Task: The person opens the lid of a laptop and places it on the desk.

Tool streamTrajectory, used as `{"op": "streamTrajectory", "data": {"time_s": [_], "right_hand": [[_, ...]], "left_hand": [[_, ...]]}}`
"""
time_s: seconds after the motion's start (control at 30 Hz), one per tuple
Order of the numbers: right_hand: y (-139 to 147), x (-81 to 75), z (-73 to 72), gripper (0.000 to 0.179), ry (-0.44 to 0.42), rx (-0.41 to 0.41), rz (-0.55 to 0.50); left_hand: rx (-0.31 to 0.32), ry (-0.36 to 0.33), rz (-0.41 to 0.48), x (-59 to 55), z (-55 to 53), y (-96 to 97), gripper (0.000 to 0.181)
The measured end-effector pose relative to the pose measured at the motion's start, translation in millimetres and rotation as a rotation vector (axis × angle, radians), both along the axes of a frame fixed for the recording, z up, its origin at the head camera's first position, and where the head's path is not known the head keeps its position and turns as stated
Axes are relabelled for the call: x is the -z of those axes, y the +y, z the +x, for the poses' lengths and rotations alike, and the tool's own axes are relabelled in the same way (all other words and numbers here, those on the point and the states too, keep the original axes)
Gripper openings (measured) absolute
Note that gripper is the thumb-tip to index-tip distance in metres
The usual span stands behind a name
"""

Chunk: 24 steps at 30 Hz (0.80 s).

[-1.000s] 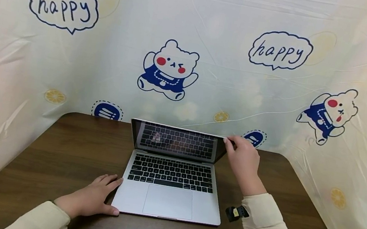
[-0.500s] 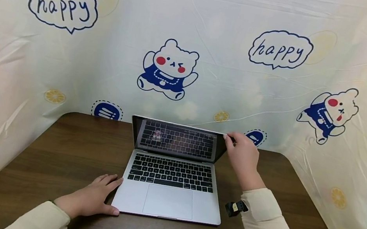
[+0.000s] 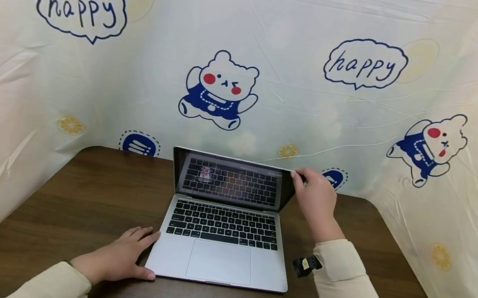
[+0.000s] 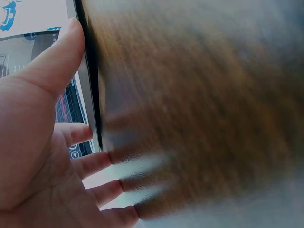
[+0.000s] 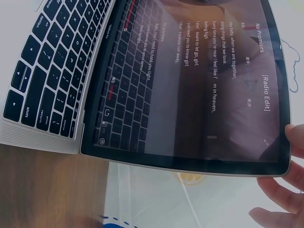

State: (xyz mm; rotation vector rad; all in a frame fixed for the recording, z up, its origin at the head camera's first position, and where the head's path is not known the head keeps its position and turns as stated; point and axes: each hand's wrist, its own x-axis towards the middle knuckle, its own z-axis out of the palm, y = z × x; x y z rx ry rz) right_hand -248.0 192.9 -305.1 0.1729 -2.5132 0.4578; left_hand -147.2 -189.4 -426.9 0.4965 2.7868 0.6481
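Note:
A silver laptop [image 3: 219,262] stands unfolded on the wooden table, its lid [image 3: 234,182] raised and its black keys facing up. My left hand [image 3: 118,257] rests against the laptop's front left corner with the fingers spread. In the left wrist view, the fingertips [image 4: 124,216] touch the tabletop and the thumb lies along the laptop edge. The lid's upper right corner is pinched between thumb and fingers of my right hand [image 3: 317,199]. Up close in the right wrist view, the lit screen [image 5: 209,95] shows lines of song text and reflects the keyboard.
The brown table [image 3: 88,198] spreads out on both sides of the laptop. A pale curtain [image 3: 286,110] printed with bears and "happy" bubbles surrounds it at the back and sides. A small black device [image 3: 307,266] sits at the right wrist.
The laptop lid has tilted further back, its top edge rising in view. My right hand has moved slightly up and left with the lid corner. The left hand stays put.

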Motion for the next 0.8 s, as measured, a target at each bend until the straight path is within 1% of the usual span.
{"op": "streamTrajectory", "data": {"time_s": [0.3,0.57,0.8], "right_hand": [[0.1,0.3,-8.1,0.028,-0.015,0.010,-0.010],[-1.4,-0.8,-11.4,0.028,-0.036,0.029,-0.022],[-1.8,-2.1,-14.1,0.029,-0.030,0.029,-0.024]], "left_hand": [[-0.006,-0.005,-0.005,0.7,-1.3,0.2,0.096],[0.002,-0.002,-0.011,2.6,-2.3,-0.5,0.096],[0.001,0.000,-0.012,3.6,-2.4,-0.7,0.097]]}}
